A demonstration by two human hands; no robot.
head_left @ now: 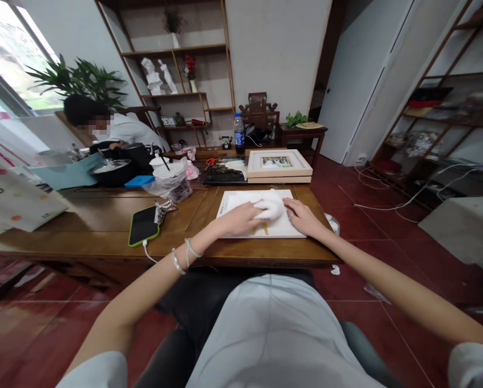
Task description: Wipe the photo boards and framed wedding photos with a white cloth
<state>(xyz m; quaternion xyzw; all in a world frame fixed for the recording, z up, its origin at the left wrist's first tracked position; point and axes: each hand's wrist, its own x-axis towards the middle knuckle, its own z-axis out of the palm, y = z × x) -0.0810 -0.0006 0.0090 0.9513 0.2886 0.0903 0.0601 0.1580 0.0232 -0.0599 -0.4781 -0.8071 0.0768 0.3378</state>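
Observation:
A flat white board (287, 226) with printed marks at its left edge and a yellowish patch near its front lies before me on the wooden table. My left hand (241, 216) is over its middle, fingers closed on a soft white wad (270, 207), perhaps cloth or tissue, pressed against the surface. The wad partly hides what lies beneath. My right hand (302, 216) rests at the board's right edge, with its fingers stretched out and nothing seen in them.
Behind the board are stacked picture frames (281, 161), a dark tray (224, 172) and a bottle (239, 133). To the left lie a charging phone (144, 225), a bagged cup (170, 180) and a blue bin (69, 175). Another person (124, 129) leans over at far left.

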